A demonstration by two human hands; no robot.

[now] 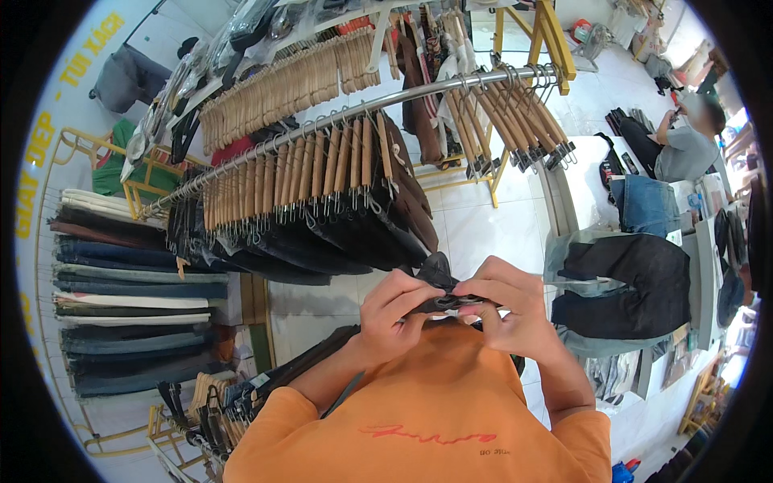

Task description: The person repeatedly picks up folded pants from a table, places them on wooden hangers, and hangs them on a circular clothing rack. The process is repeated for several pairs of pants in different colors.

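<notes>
Both my hands pinch a dark garment [438,271] in front of my chest, its cloth bunched between the fingertips. My left hand [392,317] grips the near left side of the fold. On the right edge, the thumb and fingers of my right hand [507,305] press the cloth together. Most of the garment hangs below and is hidden by my hands and orange shirt [416,410]. Just beyond it, dark trousers [338,241] hang in a row from wooden clip hangers [311,172] on a metal rail [338,115].
Bare hangers [513,121] occupy the rail's right end. Folded trousers [139,296] line the left wall. At right, black trousers [628,284] and blue denim [646,202] lie on a counter. A person [694,142] sits behind it. Another clothes rack [193,435] stands at lower left.
</notes>
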